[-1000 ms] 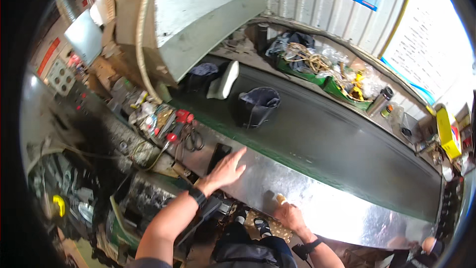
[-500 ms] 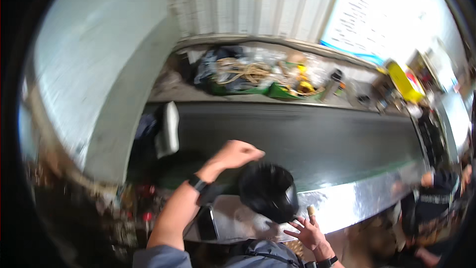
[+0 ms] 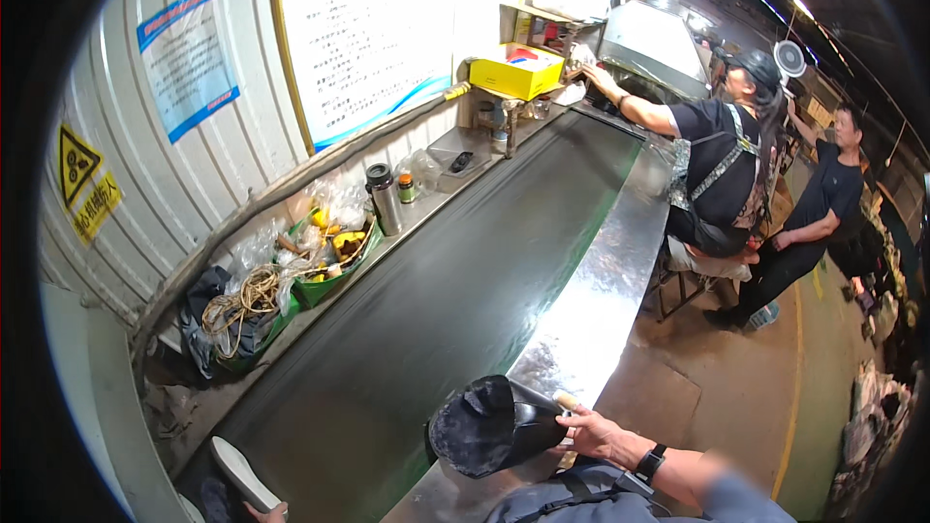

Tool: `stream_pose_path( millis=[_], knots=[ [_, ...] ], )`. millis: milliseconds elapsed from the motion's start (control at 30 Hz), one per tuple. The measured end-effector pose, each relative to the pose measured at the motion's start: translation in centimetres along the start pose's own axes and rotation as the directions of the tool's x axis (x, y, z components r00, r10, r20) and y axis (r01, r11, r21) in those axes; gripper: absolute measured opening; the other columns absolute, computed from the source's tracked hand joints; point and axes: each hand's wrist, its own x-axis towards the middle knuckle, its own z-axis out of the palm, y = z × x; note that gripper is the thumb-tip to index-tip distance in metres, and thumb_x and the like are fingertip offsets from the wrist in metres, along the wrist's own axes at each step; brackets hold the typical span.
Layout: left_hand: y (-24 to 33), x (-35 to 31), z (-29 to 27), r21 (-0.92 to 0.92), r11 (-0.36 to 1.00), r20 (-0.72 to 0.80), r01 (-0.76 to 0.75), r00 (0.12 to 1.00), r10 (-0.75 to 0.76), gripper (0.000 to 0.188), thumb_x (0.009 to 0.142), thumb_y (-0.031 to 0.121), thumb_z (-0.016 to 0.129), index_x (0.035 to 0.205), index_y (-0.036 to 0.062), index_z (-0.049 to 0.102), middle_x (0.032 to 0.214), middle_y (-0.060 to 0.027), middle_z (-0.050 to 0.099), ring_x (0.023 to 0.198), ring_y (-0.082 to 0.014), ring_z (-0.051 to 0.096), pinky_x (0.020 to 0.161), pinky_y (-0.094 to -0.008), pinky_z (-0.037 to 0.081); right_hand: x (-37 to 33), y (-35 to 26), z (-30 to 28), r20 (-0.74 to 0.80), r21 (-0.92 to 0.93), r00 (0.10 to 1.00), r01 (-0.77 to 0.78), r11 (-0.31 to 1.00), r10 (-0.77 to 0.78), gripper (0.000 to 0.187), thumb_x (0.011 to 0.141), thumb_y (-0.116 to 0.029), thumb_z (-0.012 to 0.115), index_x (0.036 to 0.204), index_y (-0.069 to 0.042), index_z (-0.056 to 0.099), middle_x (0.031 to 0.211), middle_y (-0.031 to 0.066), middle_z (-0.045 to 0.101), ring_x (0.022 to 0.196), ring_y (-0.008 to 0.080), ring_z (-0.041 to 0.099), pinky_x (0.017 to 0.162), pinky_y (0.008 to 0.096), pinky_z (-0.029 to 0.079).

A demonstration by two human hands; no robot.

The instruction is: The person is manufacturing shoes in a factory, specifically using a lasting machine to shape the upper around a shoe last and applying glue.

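Observation:
My right hand [image 3: 593,434] grips the shiny edge of a black boot upper [image 3: 535,418]; its opening shows dark fuzzy lining, and some fingers are hidden behind it. A small tan piece [image 3: 565,399] sits at a fingertip; whether it is a finger cover or a held thing I cannot tell. At the lower left rim, my left hand [image 3: 271,513] has its fingers on the end of a white shoe sole [image 3: 238,473], most of the hand being cut off. Dark material [image 3: 215,499] lies beside the sole.
A dark conveyor belt [image 3: 436,300] runs away between a metal ledge [image 3: 591,329] and a shelf with a green-edged bag [image 3: 334,281], a flask [image 3: 384,199] and a yellow box [image 3: 518,73]. One person [image 3: 722,155] sits at the far end; another [image 3: 823,194] stands nearby.
The view has swung to the right. My left hand has gone from beside the boot upper to the white sole. My right hand, earlier spread at the upper's edge, now grips it.

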Motion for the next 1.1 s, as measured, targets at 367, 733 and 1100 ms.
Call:
stream_pose_path(
  millis=[367, 733, 1100],
  knots=[
    [8.6, -29.3, 1.0, 0.63, 0.358, 0.072, -0.689, 0.511, 0.857, 0.076, 0.045, 0.016, 0.08, 0.119, 0.0157, 0.066, 0.142, -0.025, 0.035, 0.13, -0.0456, 0.034, 0.103, -0.0576, 0.03, 1.4, -1.6, -5.0, 0.285, 0.17, 0.958, -0.006, 0.985, -0.043, 0.051, 0.093, -0.002, 0.066, 0.135, -0.022, 0.045, 0.127, 0.007, 0.051, 0.118, 0.0266, 0.056, 0.103, 0.0759, 0.038],
    [6.5, -51.3, 18.1, 0.352, -0.305, 0.229, -0.885, -0.235, 0.945, 0.034, 0.077, 0.02, 0.065, 0.11, 0.0273, 0.063, 0.129, 0.0008, 0.051, 0.127, -0.0178, 0.04, 0.1, -0.0409, 0.03, 0.7, -4.9, -8.7, 0.096, -0.134, 0.995, 0.052, 0.99, -0.039, 0.042, 0.103, -0.043, 0.049, 0.13, -0.012, 0.057, 0.125, 0.0077, 0.063, 0.108, 0.0246, 0.061, 0.083, 0.0444, 0.05],
    [9.3, -49.0, 17.6, -0.747, 0.55, 0.617, 0.373, 0.696, 0.367, 0.05, 0.101, 0.047, 0.054, 0.121, 0.0025, 0.065, 0.114, -0.0063, 0.069, 0.106, -0.0204, 0.064, 0.096, -0.0345, 0.049, -9.4, -6.8, -6.3, 0.531, -0.722, 0.707, 0.666, 0.186, -0.468, 0.043, 0.089, -0.016, 0.072, 0.126, 0.005, 0.062, 0.115, 0.0109, 0.068, 0.104, 0.0153, 0.064, 0.089, 0.0296, 0.051]
  ],
)
